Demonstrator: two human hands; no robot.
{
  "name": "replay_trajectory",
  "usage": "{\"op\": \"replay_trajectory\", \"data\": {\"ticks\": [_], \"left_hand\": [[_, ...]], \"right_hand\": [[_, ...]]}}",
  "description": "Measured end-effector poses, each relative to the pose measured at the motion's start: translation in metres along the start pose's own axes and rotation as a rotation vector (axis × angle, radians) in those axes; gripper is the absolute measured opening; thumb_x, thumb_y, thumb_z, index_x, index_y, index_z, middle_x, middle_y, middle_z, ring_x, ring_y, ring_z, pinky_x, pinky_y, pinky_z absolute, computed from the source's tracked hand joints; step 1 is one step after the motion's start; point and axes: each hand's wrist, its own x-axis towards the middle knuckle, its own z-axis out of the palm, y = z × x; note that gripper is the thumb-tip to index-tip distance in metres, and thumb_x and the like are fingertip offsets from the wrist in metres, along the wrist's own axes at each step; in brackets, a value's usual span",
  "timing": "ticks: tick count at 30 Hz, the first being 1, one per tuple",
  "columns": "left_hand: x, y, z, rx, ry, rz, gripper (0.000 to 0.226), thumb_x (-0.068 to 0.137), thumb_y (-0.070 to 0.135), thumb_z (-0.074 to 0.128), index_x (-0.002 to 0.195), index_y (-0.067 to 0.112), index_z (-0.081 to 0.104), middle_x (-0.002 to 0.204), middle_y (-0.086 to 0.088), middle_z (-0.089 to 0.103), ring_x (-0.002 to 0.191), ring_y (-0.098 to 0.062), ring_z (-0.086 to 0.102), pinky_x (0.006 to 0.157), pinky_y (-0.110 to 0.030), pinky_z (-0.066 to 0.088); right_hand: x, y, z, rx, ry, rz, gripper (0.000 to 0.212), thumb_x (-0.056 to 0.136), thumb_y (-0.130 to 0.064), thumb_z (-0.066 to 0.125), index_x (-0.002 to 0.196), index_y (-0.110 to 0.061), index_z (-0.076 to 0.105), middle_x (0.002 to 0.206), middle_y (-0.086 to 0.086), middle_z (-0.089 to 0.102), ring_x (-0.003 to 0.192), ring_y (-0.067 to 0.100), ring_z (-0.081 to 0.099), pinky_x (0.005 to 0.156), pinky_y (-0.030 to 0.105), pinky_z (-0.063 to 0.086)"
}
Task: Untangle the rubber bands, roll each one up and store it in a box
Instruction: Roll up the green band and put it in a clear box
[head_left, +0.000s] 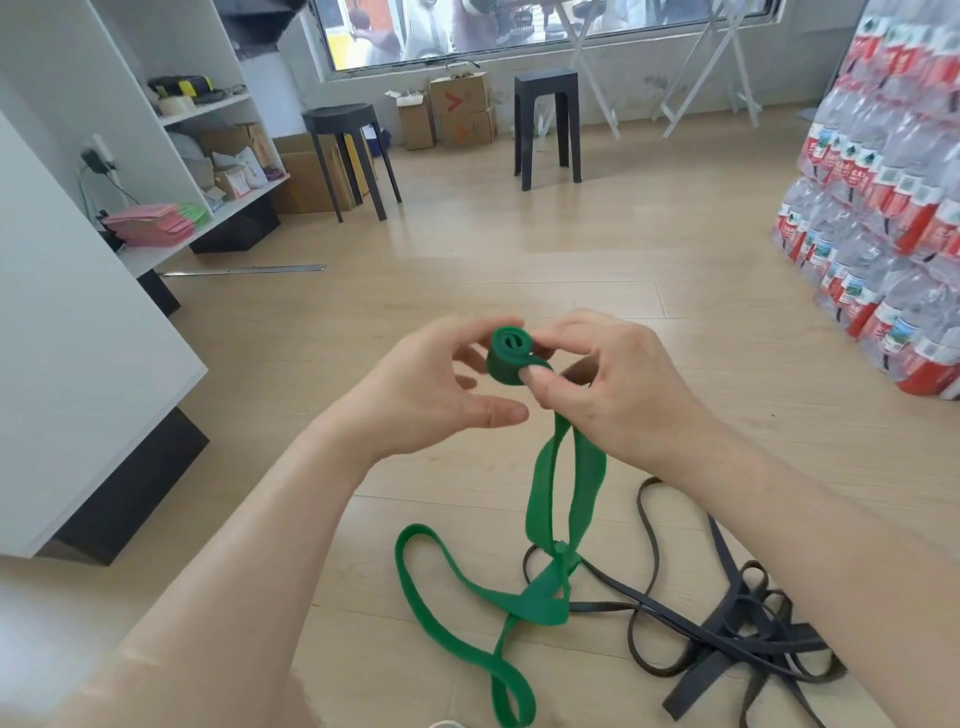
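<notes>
Fingers (457, 332) of left hand (441, 387) and right hand (621, 387) pinch the rolled end of the green band (511, 358) in mid-air, its tail dropping to the floor (467, 260) by the black bands (753, 642). Tight turns and flush edges should serve best.

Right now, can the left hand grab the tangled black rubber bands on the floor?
Probably not yet. The left hand is busy holding the rolled end of the wide green rubber band together with the right hand, and the tangled black rubber bands lie on the far side, below the right forearm.
</notes>
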Motion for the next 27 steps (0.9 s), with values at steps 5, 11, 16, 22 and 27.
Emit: {"op": "replay_trajectory", "data": {"ticks": [5, 11, 16, 22, 27], "left_hand": [[0.002, 0.009, 0.018, 0.154, 0.416, 0.179, 0.048, 0.065, 0.021, 0.085, 0.104, 0.023, 0.056, 0.091, 0.011, 0.067, 0.083, -0.008, 0.062, 0.079, -0.03, 0.054], [0.004, 0.012, 0.024, 0.32, 0.452, 0.273, 0.051, 0.077, 0.027, 0.076, 0.125, 0.017, 0.062, 0.11, -0.001, 0.071, 0.097, -0.019, 0.066, 0.089, -0.034, 0.051], [0.004, 0.015, 0.026, 0.471, 0.308, 0.26, 0.046, 0.084, 0.046, 0.057, 0.119, 0.016, 0.062, 0.093, 0.0, 0.068, 0.082, -0.02, 0.061, 0.077, -0.04, 0.051], [-0.004, 0.026, 0.002, 0.242, 0.131, 0.155, 0.037, 0.071, 0.037, 0.078, 0.105, 0.026, 0.069, 0.072, 0.007, 0.068, 0.068, -0.006, 0.061, 0.073, -0.033, 0.053], [-0.008, 0.036, -0.003, 0.472, 0.0, 0.106, 0.041, 0.065, 0.06, 0.067, 0.093, 0.03, 0.068, 0.063, 0.009, 0.063, 0.064, -0.006, 0.06, 0.066, -0.035, 0.052]], "right_hand": [[0.001, -0.003, 0.001, 0.3, 0.06, 0.231, 0.012, 0.088, -0.016, 0.068, 0.096, -0.021, 0.076, 0.082, -0.006, 0.072, 0.068, 0.011, 0.071, 0.063, 0.023, 0.054], [-0.001, -0.005, 0.0, 0.356, 0.061, 0.301, 0.017, 0.09, -0.017, 0.067, 0.076, -0.021, 0.076, 0.071, -0.001, 0.074, 0.065, 0.007, 0.065, 0.065, 0.028, 0.054], [-0.003, -0.001, -0.002, 0.368, -0.018, 0.347, 0.026, 0.097, -0.013, 0.055, 0.079, -0.012, 0.073, 0.085, 0.022, 0.072, 0.071, 0.021, 0.063, 0.073, 0.047, 0.055], [0.0, 0.011, -0.017, 0.531, -0.296, 0.379, 0.033, 0.102, -0.02, 0.043, 0.083, -0.013, 0.069, 0.074, 0.007, 0.066, 0.074, 0.014, 0.059, 0.073, 0.026, 0.043], [0.003, 0.012, -0.02, 0.445, -0.435, 0.331, 0.031, 0.1, -0.021, 0.049, 0.091, -0.002, 0.071, 0.084, 0.017, 0.066, 0.079, 0.019, 0.06, 0.08, 0.034, 0.046]]}}
